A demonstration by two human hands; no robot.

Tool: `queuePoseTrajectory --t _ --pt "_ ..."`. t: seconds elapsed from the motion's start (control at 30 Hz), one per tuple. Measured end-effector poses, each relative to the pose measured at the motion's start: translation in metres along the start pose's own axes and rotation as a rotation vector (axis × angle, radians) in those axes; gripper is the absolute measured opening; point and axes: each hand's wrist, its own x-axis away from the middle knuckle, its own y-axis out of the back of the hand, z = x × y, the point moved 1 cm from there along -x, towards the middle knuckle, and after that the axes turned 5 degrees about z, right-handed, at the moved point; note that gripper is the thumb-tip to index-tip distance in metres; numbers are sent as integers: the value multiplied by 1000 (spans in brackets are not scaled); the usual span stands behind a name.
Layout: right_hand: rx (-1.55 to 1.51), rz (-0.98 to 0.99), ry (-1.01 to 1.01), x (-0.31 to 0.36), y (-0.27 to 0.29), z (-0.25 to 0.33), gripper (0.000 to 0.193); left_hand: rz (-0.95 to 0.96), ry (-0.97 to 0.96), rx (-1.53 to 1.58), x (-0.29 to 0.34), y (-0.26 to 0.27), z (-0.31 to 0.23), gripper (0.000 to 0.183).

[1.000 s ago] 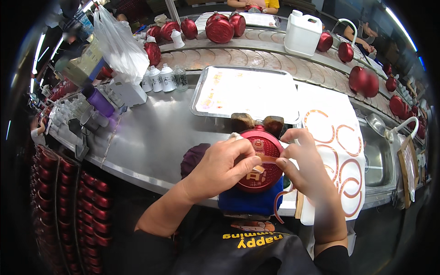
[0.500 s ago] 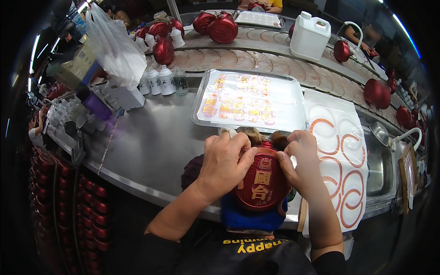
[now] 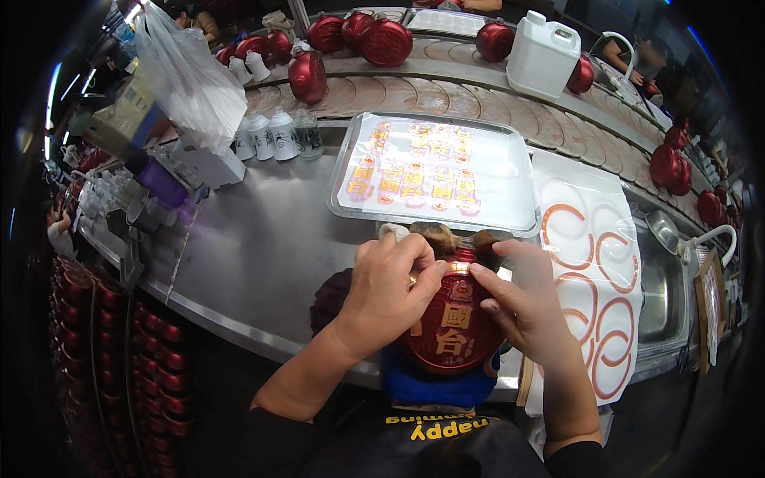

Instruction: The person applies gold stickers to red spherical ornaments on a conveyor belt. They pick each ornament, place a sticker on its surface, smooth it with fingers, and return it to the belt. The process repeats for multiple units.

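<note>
A round, flat red bottle (image 3: 450, 350) with raised gold characters lies tilted face-up before me, its neck pointing away. A thin gold band (image 3: 457, 268) runs across the base of its neck. My left hand (image 3: 392, 288) is closed, thumb and forefinger pinched at the band's left end. Against the right end press the fingertips of my right hand (image 3: 519, 299), its other fingers curled. Beneath the bottle is a blue cloth (image 3: 438, 388). Brown padded rests (image 3: 434, 234) flank the neck, with a wad of white cloth beside the left one.
Beyond my hands sits a metal tray (image 3: 339, 209) with a sheet of gold-and-pink decals. To the right, a white sheet (image 3: 550, 171) carries orange ring-shaped decals, next to a sink (image 3: 660, 307). Red bottles (image 3: 386, 42) and a white jug (image 3: 543, 56) stand along the conveyor (image 3: 398, 94).
My right hand's fingertips have moved left and in to the neck, and the gold band now shows across it. Red bottles on the conveyor have shifted position.
</note>
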Motion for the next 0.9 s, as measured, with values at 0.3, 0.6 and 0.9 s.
queuePoseTrajectory --t 0.3,0.6,0.9 --pt "20 -1 2 5 0 1 52 -50 -61 -83 0 -4 1 17" --pt "-37 1 30 3 -1 -1 48 -69 -57 -81 -1 -6 2 18" --pt "13 -38 53 2 -1 1 47 -66 -48 -83 -1 -7 2 18"
